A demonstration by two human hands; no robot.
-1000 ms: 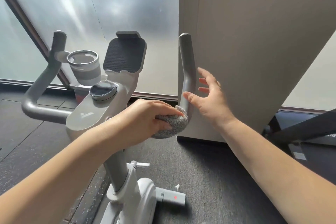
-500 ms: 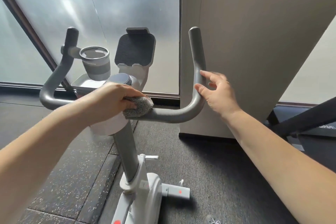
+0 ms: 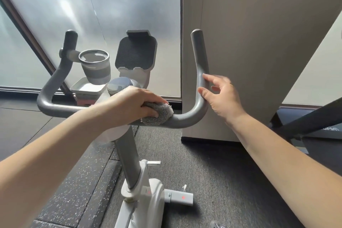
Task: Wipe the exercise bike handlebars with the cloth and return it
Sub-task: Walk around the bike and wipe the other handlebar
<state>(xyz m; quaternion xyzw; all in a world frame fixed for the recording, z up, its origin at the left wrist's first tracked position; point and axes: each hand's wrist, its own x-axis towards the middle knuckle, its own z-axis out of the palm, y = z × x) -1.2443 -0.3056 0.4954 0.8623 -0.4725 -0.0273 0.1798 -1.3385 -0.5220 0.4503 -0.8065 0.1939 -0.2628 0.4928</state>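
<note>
The exercise bike's grey handlebars (image 3: 187,119) curve up at both ends, the right one rising to a rounded tip. A bunched grey cloth (image 3: 161,114) lies pressed on the horizontal bar just right of the white console. My left hand (image 3: 133,105) is shut on the cloth, holding it against the bar. My right hand (image 3: 222,96) rests against the right upright of the handlebars, thumb and forefinger touching it, fingers apart.
A grey cup holder (image 3: 95,65), a dark tablet rest (image 3: 136,53) and a round dial (image 3: 119,85) sit on the console. A beige cabinet (image 3: 259,52) stands close behind the right bar. Frosted glass is behind; another machine's dark frame (image 3: 312,116) is at right.
My left hand slid the cloth from the right bend toward the console, then back a little to the right. My right hand stayed by the upright, and my view shifted.
</note>
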